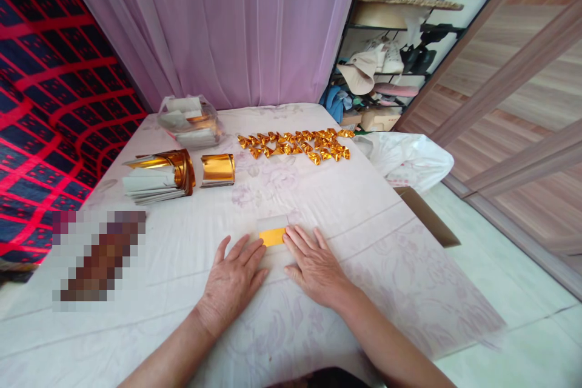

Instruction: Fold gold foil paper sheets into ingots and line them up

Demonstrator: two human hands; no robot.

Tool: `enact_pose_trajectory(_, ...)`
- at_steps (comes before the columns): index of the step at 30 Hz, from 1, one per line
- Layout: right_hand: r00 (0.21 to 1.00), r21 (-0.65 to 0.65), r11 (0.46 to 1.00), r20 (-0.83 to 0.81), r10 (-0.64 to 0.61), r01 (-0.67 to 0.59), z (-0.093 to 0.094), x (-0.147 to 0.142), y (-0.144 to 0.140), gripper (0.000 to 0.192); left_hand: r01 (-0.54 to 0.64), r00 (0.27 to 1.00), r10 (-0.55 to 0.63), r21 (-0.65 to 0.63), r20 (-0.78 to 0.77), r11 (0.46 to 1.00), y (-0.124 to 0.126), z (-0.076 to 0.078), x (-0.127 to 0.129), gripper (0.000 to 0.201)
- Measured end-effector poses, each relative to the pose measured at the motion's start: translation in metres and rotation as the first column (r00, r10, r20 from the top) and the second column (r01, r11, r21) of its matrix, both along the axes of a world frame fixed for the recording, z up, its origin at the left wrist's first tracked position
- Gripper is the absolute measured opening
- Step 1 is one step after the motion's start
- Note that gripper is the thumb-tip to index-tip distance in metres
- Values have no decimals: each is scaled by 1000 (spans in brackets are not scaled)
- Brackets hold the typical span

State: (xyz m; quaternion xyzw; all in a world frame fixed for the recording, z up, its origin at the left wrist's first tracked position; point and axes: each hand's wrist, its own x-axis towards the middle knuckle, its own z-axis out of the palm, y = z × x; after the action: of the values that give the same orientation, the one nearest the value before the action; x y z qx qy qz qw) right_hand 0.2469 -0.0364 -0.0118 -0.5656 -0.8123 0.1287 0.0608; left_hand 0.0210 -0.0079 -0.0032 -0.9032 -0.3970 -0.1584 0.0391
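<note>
A sheet of gold foil paper (pixel 273 236) lies flat on the table, its near part shiny gold and its far strip whitish. My left hand (pixel 233 277) rests at the sheet's left end, fingertips touching the gold edge, fingers spread. On the right end lie the fingertips of my right hand (pixel 317 264), also stretched out flat. Beyond my hands, several folded gold foil pieces (pixel 295 144) sit in rows near the table's far side. A small stack of gold foil sheets (pixel 218 170) and a larger fanned stack of foil paper (pixel 157 177) lie at the left.
A clear plastic bag (pixel 190 121) of more paper stands at the far left. The table (pixel 291 194) has a pale floral cover. A blurred patch (pixel 102 257) hides something at left. Right of the table are a white plastic bag (pixel 409 157), cardboard (pixel 427 216) and a shelf rack (pixel 386 76).
</note>
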Motion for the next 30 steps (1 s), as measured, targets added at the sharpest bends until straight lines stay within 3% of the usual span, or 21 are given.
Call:
enact_pose_trajectory(7, 1000, 34, 999, -9, 2, -2, 3, -2, 0, 62, -9, 1000, 9, 7, -8, 1000, -1, 7, 19, 34)
enact_pose_trajectory(13, 1000, 62, 998, -16, 3, -2, 4, -2, -1, 59, 39, 999, -39, -40, 9, 998, 0, -1, 32, 37)
enact_pose_trajectory(30, 1000, 65, 998, -16, -6, 7, 3, -2, -1, 59, 8, 999, -9, -33, -38, 999, 1, -4, -3, 38)
